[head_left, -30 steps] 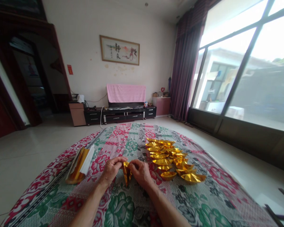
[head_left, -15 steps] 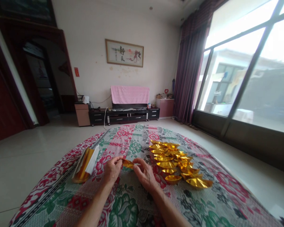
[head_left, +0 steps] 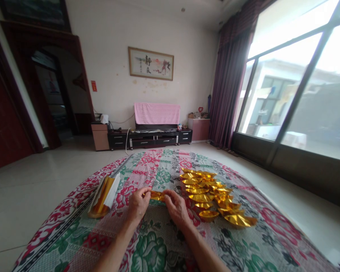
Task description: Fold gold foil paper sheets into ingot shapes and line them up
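A strip of folded gold foil paper (head_left: 157, 195) is stretched between my two hands, above the patterned tablecloth. My left hand (head_left: 138, 204) pinches its left end, and my right hand (head_left: 175, 206) grips the right end with thumb and fingers. To the right of my hands lie several folded gold paper ingots (head_left: 201, 198) in rough rows, boat-shaped and shiny. On the left rests a curled stack of gold and white paper sheets (head_left: 104, 196).
The round table wears a floral cloth (head_left: 150, 251) in red, green and grey. Beyond it stand a low black cabinet (head_left: 155, 140) and a screen under a pink cloth (head_left: 157, 113). A large window (head_left: 289, 94) and a purple curtain (head_left: 229, 87) are on the right.
My hands have moved slightly apart, and the gold paper between them now looks straighter and flatter. The view has shifted a little. The ingots and the paper stack stay in place.
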The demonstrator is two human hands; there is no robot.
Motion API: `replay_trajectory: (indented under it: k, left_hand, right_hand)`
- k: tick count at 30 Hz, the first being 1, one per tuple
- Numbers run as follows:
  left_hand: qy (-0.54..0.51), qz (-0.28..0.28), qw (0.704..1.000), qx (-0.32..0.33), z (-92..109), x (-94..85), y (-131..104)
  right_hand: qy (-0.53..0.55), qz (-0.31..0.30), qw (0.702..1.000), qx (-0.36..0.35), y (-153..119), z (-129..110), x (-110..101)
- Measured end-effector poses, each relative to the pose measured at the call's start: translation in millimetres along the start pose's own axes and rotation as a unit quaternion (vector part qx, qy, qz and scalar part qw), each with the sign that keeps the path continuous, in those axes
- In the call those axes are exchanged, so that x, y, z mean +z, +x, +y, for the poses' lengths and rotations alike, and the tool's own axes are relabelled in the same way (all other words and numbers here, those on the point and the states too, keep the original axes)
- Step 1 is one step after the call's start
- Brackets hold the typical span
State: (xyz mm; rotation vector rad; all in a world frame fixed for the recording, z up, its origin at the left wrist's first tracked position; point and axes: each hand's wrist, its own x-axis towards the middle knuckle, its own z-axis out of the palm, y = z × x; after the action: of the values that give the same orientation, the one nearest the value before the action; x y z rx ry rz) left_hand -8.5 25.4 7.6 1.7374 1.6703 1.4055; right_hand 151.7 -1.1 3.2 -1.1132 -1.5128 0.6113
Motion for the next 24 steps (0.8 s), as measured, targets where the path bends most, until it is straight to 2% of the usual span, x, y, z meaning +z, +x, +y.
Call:
replay_trajectory:
  k: [3, 10, 14, 18, 24]
  left_hand:
    - [0.005, -0.016, 1.0, 0.013, -3, 3.2, -1]
    - [-0.069, -0.095, 0.993, 0.026, -10, 10.7, -2]
    - [-0.1, -0.119, 0.988, 0.006, -9, 10.8, -2]
    - [-0.104, -0.126, 0.986, -0.02, -9, 10.8, -2]
    - [-0.089, -0.128, 0.988, -0.013, -6, 9.6, -3]
  right_hand:
    - [0.003, -0.002, 1.0, 0.009, 1, 6, 2]
    - [0.009, -0.007, 1.0, 0.021, 3, 16, 4]
    - [0.013, -0.002, 0.999, 0.037, 4, 17, 4]
    - [0.021, -0.016, 0.999, 0.038, 4, 13, 2]
    - [0.001, -0.009, 0.999, 0.046, 6, 15, 4]
